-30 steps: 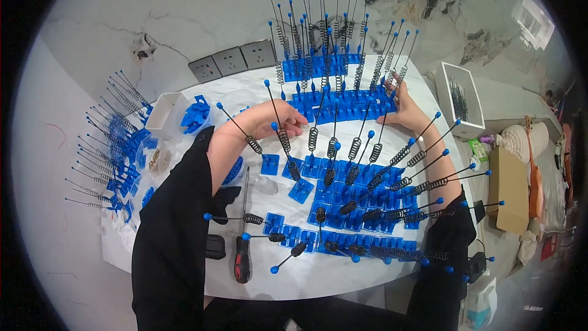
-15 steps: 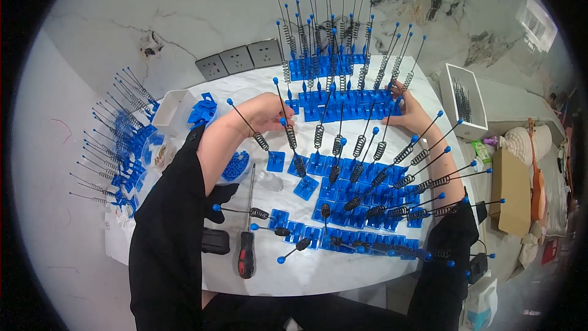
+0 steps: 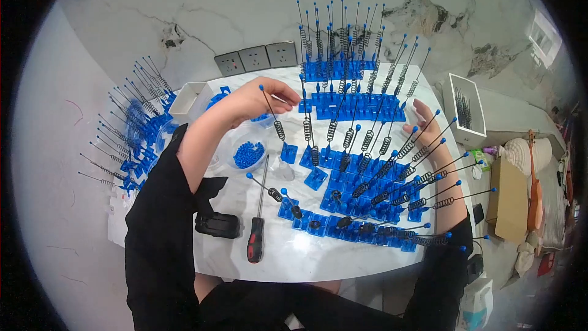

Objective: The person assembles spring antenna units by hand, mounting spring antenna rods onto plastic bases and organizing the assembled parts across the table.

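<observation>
My left hand [image 3: 262, 99], fingers stretched out, hovers just left of a row of blue square bases [image 3: 358, 108] with black springs and thin rods tipped by blue balls. Its fingertips come close to the row's left-end base; whether they touch it is hard to tell. At the opposite end, my right hand [image 3: 426, 127] is spread apart from the row, holding nothing. Another row of sprung bases [image 3: 331, 72] stands behind. Nearer to me is a large block of the same bases [image 3: 361, 190], its springs leaning various ways, with a front row [image 3: 361, 233] before it.
A screwdriver [image 3: 255, 239] and a black object [image 3: 217, 225] lie front left. Behind them are a bowl of small blue beads [image 3: 248, 155] and a white box [image 3: 190, 99]. More sprung pieces [image 3: 138, 141] crowd the far left. A white box of springs [image 3: 463, 107] sits right of the table.
Both hands have come away from the ends of the middle row, and their fingers have opened. The whole view has shifted slightly.
</observation>
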The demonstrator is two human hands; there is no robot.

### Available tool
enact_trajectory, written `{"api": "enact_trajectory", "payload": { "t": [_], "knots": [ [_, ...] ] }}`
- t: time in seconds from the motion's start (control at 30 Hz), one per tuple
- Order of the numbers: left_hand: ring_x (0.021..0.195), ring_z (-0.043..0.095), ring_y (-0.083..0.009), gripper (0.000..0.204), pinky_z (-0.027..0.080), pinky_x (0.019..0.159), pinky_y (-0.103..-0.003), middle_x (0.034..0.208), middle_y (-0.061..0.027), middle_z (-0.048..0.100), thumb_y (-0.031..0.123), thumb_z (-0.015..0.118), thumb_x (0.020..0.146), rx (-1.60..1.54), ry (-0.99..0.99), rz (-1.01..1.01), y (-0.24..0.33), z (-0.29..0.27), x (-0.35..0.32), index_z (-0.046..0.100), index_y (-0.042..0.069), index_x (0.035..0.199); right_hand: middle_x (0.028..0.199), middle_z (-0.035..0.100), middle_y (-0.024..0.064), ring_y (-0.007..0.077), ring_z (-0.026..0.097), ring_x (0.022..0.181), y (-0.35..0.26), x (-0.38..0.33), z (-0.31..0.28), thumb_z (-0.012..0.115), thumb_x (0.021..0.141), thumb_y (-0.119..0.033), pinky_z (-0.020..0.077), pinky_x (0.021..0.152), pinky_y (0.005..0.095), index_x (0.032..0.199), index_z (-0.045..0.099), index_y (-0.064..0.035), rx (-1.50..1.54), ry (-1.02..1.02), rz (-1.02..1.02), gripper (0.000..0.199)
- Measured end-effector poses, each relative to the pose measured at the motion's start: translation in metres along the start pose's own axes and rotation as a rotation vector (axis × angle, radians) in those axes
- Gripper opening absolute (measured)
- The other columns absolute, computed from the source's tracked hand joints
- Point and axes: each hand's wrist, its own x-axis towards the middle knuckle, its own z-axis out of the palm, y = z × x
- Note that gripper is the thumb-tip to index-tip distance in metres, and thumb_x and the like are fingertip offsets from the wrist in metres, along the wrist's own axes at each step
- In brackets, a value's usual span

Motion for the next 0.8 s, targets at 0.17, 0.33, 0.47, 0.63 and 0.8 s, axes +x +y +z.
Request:
{"api": "enact_trajectory", "payload": {
  "t": [0.17, 0.33, 0.47, 0.63, 0.8],
  "knots": [
    [0.111, 0.059, -0.0152, 0.047, 0.046, 0.097, -0.026, 0.123, -0.0067, 0.061, -0.014, 0.051, 0.078, -0.057, 0.014, 0.059, 0.008, -0.023, -0.028, 0.061, 0.002, 0.121, 0.139, 0.050, 0.0099, 0.0237, 0.043, 0.130, 0.005, -0.001, 0.003, 0.079, 0.075, -0.021, 0.0324, 0.103, 0.0356, 0.138, 0.045, -0.0103, 0.003, 0.060, -0.022, 0.072],
    [0.107, 0.060, -0.0152, 0.052, 0.049, 0.094, -0.028, 0.123, -0.0074, 0.062, -0.009, 0.066, 0.073, 0.141, -0.128, 0.031, 0.000, -0.016, -0.039, 0.063, 0.006, 0.122, 0.136, 0.052, 0.0107, 0.0258, 0.048, 0.126, 0.018, 0.002, 0.001, 0.077, 0.078, -0.017, 0.0350, 0.105, 0.0391, 0.135, 0.049, -0.0081, 0.012, 0.127, -0.050, 0.064],
    [0.092, 0.065, -0.0136, 0.035, 0.052, 0.087, -0.028, 0.107, -0.0068, 0.069, 0.003, 0.072, 0.078, 0.187, -0.018, 0.069, 0.000, -0.003, -0.038, 0.068, 0.003, 0.113, 0.134, 0.054, 0.0101, 0.0247, 0.050, 0.124, 0.013, 0.000, 0.007, 0.077, 0.078, -0.014, 0.0373, 0.104, 0.0378, 0.132, 0.052, -0.0067, 0.043, 0.141, -0.037, 0.060],
    [0.082, 0.066, -0.0123, 0.023, 0.054, 0.079, -0.025, 0.094, -0.0089, 0.070, 0.007, 0.068, 0.085, 0.136, 0.064, 0.087, -0.003, -0.003, -0.018, 0.068, -0.002, 0.107, 0.133, 0.055, 0.0105, 0.0224, 0.051, 0.123, 0.018, 0.001, 0.004, 0.077, 0.078, -0.014, 0.0385, 0.103, 0.0358, 0.132, 0.053, -0.0057, -0.007, 0.137, -0.077, 0.060],
    [0.078, 0.067, -0.0117, 0.018, 0.055, 0.073, -0.024, 0.086, -0.0093, 0.070, 0.007, 0.066, 0.085, 0.122, 0.185, 0.155, -0.005, 0.000, 0.012, 0.069, -0.003, 0.100, 0.133, 0.055, 0.0094, 0.0213, 0.052, 0.122, 0.019, 0.000, 0.004, 0.076, 0.078, -0.014, 0.0389, 0.103, 0.0353, 0.131, 0.053, -0.0051, -0.006, 0.137, -0.078, 0.058]
  ]
}}
